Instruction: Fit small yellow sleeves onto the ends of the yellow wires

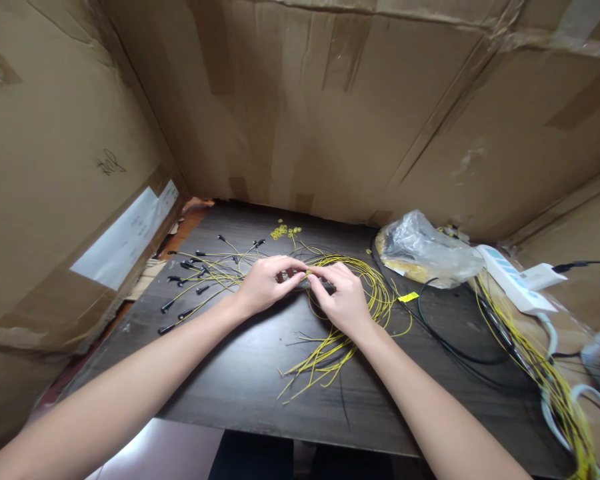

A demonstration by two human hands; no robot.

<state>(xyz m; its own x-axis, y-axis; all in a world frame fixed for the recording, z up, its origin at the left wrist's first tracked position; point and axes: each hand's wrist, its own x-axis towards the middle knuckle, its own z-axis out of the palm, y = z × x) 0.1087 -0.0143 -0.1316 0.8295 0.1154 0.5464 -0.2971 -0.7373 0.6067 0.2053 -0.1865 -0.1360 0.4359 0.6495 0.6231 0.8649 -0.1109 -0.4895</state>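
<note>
The dark counter (225, 380) carries a loose coil of thin yellow wires (380, 287), right of its middle, with tail ends fanning toward the front edge. The coil looks light, pliant and springy, likely to open out if unsupported; a grip around several gathered strands should control it better than a pinch on one. The left hand (265, 287) and right hand (345, 300) meet at the coil's left side, thumbs and forefingers pinched together. Toward the left edge spread black connectors (167, 307), probably rigid; taking hold directly behind them should spare the thin leads. Small yellow rings (280, 231) lie by the back edge, seemingly almost weightless, suiting fingertips. Smallest is the yellow piece (308, 272) between the fingertips; whether wire or ring cannot be told.
</note>
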